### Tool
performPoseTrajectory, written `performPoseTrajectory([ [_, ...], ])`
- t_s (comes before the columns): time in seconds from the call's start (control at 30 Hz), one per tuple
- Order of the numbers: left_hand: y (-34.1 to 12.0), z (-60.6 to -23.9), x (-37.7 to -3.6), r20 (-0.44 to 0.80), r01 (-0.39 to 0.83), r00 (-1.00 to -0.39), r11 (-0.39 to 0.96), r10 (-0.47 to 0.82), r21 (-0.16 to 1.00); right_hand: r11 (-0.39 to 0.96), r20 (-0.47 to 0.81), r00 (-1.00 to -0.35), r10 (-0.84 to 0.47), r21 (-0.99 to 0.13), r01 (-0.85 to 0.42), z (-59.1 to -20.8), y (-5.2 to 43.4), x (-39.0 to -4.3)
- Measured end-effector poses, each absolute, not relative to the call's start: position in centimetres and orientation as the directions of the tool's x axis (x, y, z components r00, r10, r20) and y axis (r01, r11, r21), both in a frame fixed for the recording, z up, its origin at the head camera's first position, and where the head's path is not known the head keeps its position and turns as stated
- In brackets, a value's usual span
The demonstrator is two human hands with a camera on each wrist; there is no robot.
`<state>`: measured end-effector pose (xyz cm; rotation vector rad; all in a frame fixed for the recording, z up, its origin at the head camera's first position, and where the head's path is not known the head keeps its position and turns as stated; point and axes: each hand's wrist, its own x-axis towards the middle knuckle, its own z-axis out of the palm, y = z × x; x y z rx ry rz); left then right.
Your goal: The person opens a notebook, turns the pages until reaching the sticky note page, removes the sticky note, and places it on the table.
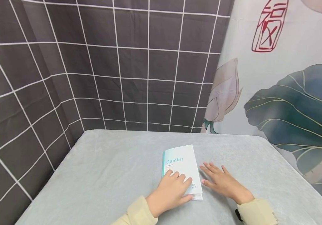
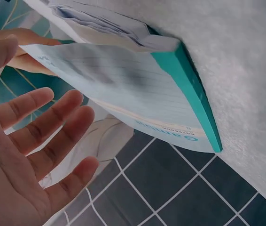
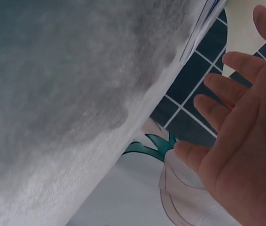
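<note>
A white paperback notebook (image 1: 179, 157) with "Gambit" printed in blue lies on the table, its teal spine (image 2: 191, 89) to the left. Its front cover lifts a little at the free edge, and pages (image 2: 109, 26) show beneath. Over the lower part of the cover is my left hand (image 1: 170, 192), fingers loosely bent; the left wrist view shows the palm facing the cover with a gap between. To the right of the notebook, my right hand (image 1: 224, 182) hovers low with fingers spread, holding nothing. In the right wrist view its palm (image 3: 250, 150) and relaxed fingers show.
The table (image 1: 107, 168) has a pale grey cloth surface with rounded far corners. Behind it and on the left hangs a dark curtain (image 1: 132, 62) with a white grid. A white curtain (image 1: 234, 40) with lotus leaves and a red seal print hangs at right.
</note>
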<state>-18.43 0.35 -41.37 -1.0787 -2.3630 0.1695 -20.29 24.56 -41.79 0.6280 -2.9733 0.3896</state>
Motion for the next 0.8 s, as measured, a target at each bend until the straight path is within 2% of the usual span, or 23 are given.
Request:
performPoseTrajectory([
  [0.2, 0.85, -41.32, -18.36, 0.412, 0.674, -0.528, 0.661, 0.743, -0.329, 0.866, 0.114, -0.892, -0.437, -0.217, -0.451, -41.93, 24.20, -20.35],
  [0.4, 1.03, -41.41, -18.31, 0.391, 0.678, -0.518, 0.644, 0.761, -0.355, 0.823, 0.084, -0.863, -0.498, -0.267, -0.501, -42.17, 23.90, -20.48],
  [0.63, 0.95, -41.70, -18.32, 0.444, 0.659, -0.481, 0.646, 0.756, -0.385, 0.789, 0.040, -0.834, -0.551, -0.302, -0.536, -42.35, 23.60, -20.47],
  [0.8, 0.88, -41.79, -18.27, 0.450, 0.661, -0.480, 0.647, 0.753, -0.379, 0.777, 0.040, -0.827, -0.561, -0.317, -0.543, -42.36, 23.58, -20.48],
])
